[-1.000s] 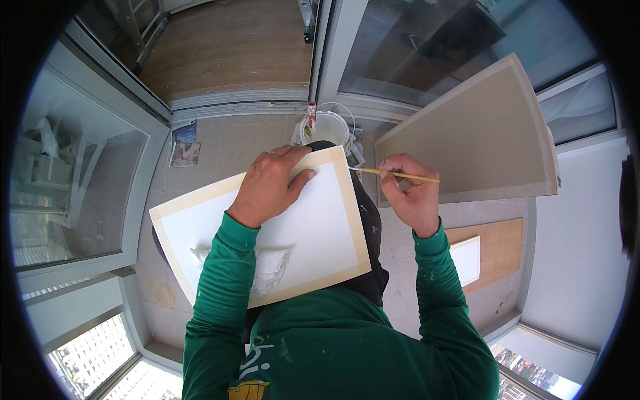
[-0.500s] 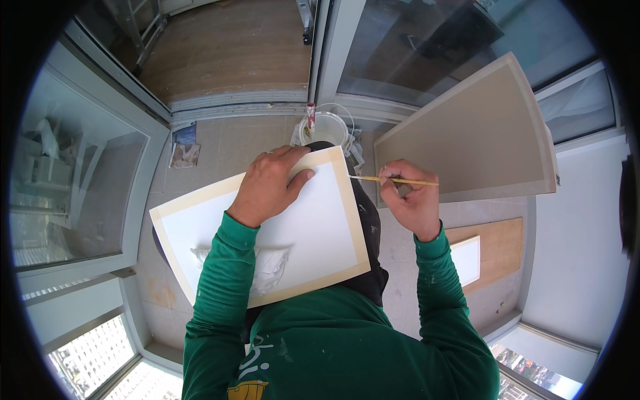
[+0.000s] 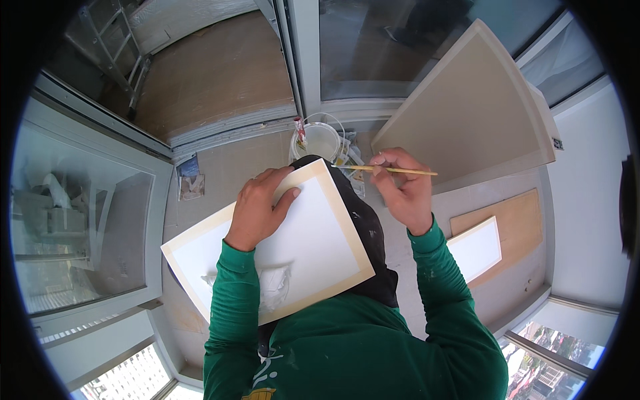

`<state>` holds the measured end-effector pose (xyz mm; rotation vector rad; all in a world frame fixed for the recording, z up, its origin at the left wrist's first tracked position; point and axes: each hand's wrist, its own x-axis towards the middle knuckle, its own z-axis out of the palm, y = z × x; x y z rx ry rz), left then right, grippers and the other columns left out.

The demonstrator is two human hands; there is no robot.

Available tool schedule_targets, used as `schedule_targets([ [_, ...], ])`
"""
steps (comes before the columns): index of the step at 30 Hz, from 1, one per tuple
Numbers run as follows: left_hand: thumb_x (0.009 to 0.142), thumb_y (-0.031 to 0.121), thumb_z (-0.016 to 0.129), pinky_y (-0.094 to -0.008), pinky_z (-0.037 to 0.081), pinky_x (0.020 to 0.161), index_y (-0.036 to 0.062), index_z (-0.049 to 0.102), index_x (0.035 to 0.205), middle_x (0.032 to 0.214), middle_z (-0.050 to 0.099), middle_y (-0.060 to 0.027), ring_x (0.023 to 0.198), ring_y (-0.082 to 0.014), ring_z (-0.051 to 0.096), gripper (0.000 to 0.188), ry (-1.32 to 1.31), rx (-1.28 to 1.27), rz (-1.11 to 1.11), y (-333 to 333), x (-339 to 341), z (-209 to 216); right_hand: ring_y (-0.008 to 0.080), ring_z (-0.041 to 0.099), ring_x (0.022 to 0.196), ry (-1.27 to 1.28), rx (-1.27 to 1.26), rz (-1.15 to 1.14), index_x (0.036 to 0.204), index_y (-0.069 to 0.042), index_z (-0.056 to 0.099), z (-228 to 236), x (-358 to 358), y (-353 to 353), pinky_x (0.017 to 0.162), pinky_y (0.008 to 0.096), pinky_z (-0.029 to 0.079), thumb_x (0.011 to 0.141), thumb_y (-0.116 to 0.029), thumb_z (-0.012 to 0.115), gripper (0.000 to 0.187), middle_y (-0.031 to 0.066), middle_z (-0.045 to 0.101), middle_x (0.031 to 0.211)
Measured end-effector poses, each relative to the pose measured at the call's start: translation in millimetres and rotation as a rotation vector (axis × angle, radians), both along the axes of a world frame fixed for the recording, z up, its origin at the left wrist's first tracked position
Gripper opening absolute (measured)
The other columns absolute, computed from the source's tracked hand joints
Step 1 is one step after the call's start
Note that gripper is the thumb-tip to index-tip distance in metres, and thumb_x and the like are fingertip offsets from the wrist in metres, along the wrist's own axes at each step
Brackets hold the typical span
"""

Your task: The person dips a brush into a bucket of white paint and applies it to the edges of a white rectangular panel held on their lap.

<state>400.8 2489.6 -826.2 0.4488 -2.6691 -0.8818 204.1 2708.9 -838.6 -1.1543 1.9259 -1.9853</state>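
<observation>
at the upper centre of the frame, a white bucket (image 3: 327, 135) with a wire handle has a red tool (image 3: 299, 128) standing at its left side; inside it looks pale, and i can't tell how full it is. the panel (image 3: 310, 220) lies slanted across the middle of the frame: white face, cream border all round, a crumpled white bag (image 3: 275, 288) on its lower part. the left hand (image 3: 260, 207) rests flat on the panel's top, thumb wide of the fingers. the right hand (image 3: 405, 187) pinches a thin brush (image 3: 360, 167), its tip near the panel's upper right corner; contact is unclear.
</observation>
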Motion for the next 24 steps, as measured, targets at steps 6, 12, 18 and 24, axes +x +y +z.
schedule_targets([
  [6,0.099,0.024,0.075,-0.0455,0.059,0.085,0.0017,0.073,0.129,0.118,0.076,-0.0199,0.095,-0.0411,0.075,0.037,-0.017,0.029,0.031,2.6,-3.1,1.4,0.0115,0.070,0.092,-0.252,-0.118,0.026,0.112,0.003,0.071,-6.5,3.1,1.8,0.078,0.0263,0.058,0.101,0.004,0.068,0.012,0.0079,0.072,0.108],
  [12,0.099,0.025,0.077,-0.0423,0.059,0.082,0.0032,0.075,0.128,0.115,0.077,-0.0197,0.091,-0.0391,0.076,0.036,-0.053,0.061,0.084,1.1,-6.1,-3.3,0.0115,0.070,0.095,-0.409,-0.208,0.009,0.115,0.005,0.070,-25.5,-9.5,8.7,0.082,0.0259,0.058,0.104,0.001,0.069,0.012,0.0066,0.071,0.109],
  [18,0.098,0.022,0.078,-0.0411,0.059,0.080,0.0030,0.076,0.125,0.113,0.078,-0.0191,0.090,-0.0379,0.076,0.033,-0.016,0.052,0.107,-2.1,-4.8,-12.2,0.0075,0.064,0.084,-0.529,-0.145,-0.001,0.114,0.003,0.070,-50.9,-26.5,6.1,0.075,0.0239,0.055,0.105,-0.004,0.070,0.011,0.0032,0.070,0.100],
  [24,0.098,0.021,0.078,-0.0380,0.057,0.071,0.0034,0.077,0.124,0.112,0.078,-0.0183,0.079,-0.0344,0.074,0.031,-0.074,0.124,0.163,1.0,-12.3,-5.3,0.0038,0.060,0.075,-0.510,-0.037,-0.100,0.110,0.000,0.072,-95.3,-50.8,-22.9,0.067,0.0229,0.051,0.103,-0.008,0.073,0.011,-0.0016,0.068,0.087],
])
